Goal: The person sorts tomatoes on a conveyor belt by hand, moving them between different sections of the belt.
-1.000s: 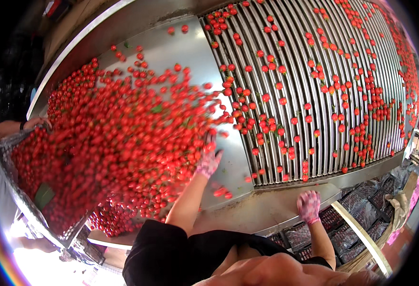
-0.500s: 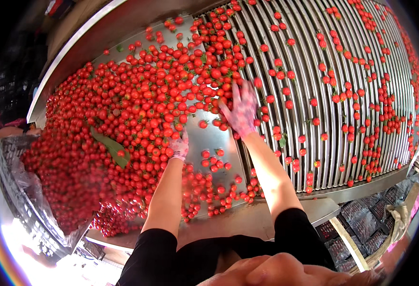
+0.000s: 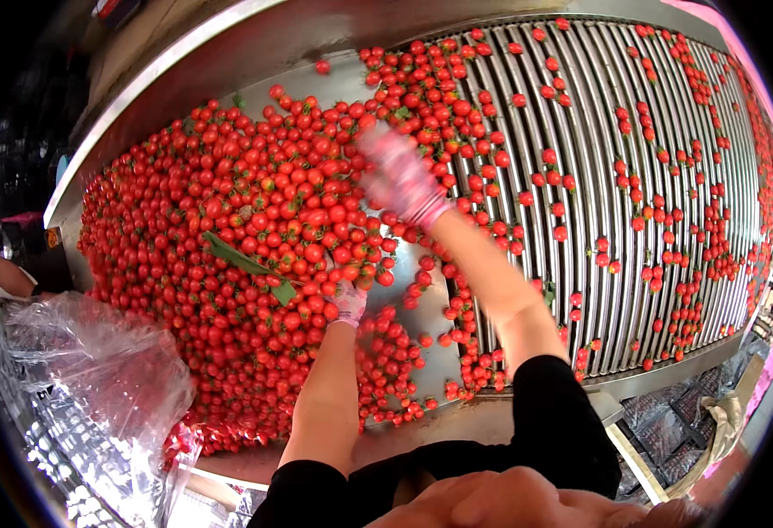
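A thick heap of cherry tomatoes (image 3: 254, 189) covers the steel chute (image 3: 439, 352) in front of me. My left hand (image 3: 348, 302), in a pink patterned glove, is pushed into the heap's right edge; tomatoes hide its fingers. Over the upper right of the heap is my right hand (image 3: 401, 174), in the same kind of glove. Its fingers stretch up and left among the tomatoes, blurred by motion, and nothing shows in its grasp. Left of my left hand, a long green leaf (image 3: 247, 264) lies on the heap.
To the right runs a bed of metal rollers (image 3: 580, 255) with scattered tomatoes. A crate with a clear plastic liner (image 3: 109, 352) leans at the left edge, beside another person's arm (image 3: 3, 275). A raised steel wall (image 3: 162, 62) bounds the far side. Dark packed trays (image 3: 668, 422) lie lower right.
My right hand has swept left and slightly up from the rollers' edge. My left hand has moved slightly right and down. At the left, tomatoes have left the crate, and its liner shows now.
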A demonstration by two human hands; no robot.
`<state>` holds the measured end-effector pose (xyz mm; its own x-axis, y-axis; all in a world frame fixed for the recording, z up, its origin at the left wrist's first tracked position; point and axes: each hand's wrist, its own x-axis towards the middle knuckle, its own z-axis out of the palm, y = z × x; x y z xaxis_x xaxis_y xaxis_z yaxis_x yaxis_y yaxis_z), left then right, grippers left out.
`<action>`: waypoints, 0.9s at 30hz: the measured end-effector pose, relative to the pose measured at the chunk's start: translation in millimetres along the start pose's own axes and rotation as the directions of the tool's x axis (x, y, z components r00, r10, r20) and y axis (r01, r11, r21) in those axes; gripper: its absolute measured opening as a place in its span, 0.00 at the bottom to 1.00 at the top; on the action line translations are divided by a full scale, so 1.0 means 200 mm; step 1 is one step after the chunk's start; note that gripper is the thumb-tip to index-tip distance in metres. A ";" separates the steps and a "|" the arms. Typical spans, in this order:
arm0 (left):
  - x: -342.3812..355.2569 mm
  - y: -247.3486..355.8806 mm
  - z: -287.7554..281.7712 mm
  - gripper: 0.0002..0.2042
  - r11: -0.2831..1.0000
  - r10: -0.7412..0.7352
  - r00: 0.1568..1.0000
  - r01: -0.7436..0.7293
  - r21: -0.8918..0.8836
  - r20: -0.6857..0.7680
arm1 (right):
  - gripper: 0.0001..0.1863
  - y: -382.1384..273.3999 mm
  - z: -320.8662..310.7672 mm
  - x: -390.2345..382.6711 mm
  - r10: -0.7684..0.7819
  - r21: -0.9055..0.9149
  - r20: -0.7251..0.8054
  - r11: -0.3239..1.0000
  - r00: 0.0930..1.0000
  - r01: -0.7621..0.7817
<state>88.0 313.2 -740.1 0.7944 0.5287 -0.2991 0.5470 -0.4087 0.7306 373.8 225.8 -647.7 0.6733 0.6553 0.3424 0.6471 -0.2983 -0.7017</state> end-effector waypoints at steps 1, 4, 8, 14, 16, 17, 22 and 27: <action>0.01 0.00 -0.01 0.33 0.980 0.125 0.990 -0.113 0.165 -0.064 | 0.29 0.14 -0.11 0.04 -0.098 -0.234 -0.132 0.970 0.986 0.065; 0.02 0.12 0.01 0.33 0.883 0.319 0.945 -0.271 0.384 -0.066 | 0.27 0.58 -0.36 0.00 0.238 -0.496 -0.375 0.765 0.896 -0.411; 0.04 0.14 -0.05 0.31 0.894 0.280 0.958 -0.236 0.381 -0.064 | 0.27 0.52 -0.06 0.01 0.256 -0.769 -0.050 0.607 0.965 -0.201; 0.04 0.12 -0.08 0.31 0.901 0.247 0.967 -0.207 0.380 -0.059 | 0.18 0.54 -0.05 0.14 0.341 -0.732 -0.037 0.630 0.939 -0.258; 0.05 0.13 -0.07 0.30 0.906 0.253 0.964 -0.207 0.369 -0.079 | 0.14 0.60 -0.20 0.19 0.332 -0.715 -0.262 0.563 0.906 -0.414; 0.05 0.12 -0.07 0.30 0.902 0.263 0.961 -0.213 0.375 -0.087 | 0.14 0.64 -0.29 0.19 0.390 -0.666 -0.215 0.613 0.896 -0.426; 0.05 0.11 -0.05 0.29 0.905 0.269 0.961 -0.232 0.356 -0.057 | 0.18 0.77 -0.46 0.28 0.662 -0.671 0.115 0.602 0.741 -0.433; 0.05 0.10 -0.04 0.29 0.906 0.283 0.954 -0.233 0.354 -0.095 | 0.21 0.77 -0.52 0.24 0.724 -0.724 0.248 0.580 0.644 -0.373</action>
<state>104.4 315.6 -724.1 0.8880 0.4594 -0.0207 0.4034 -0.7566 0.5145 543.2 140.3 -674.1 0.8133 0.3781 -0.4422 0.3829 -0.9201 -0.0824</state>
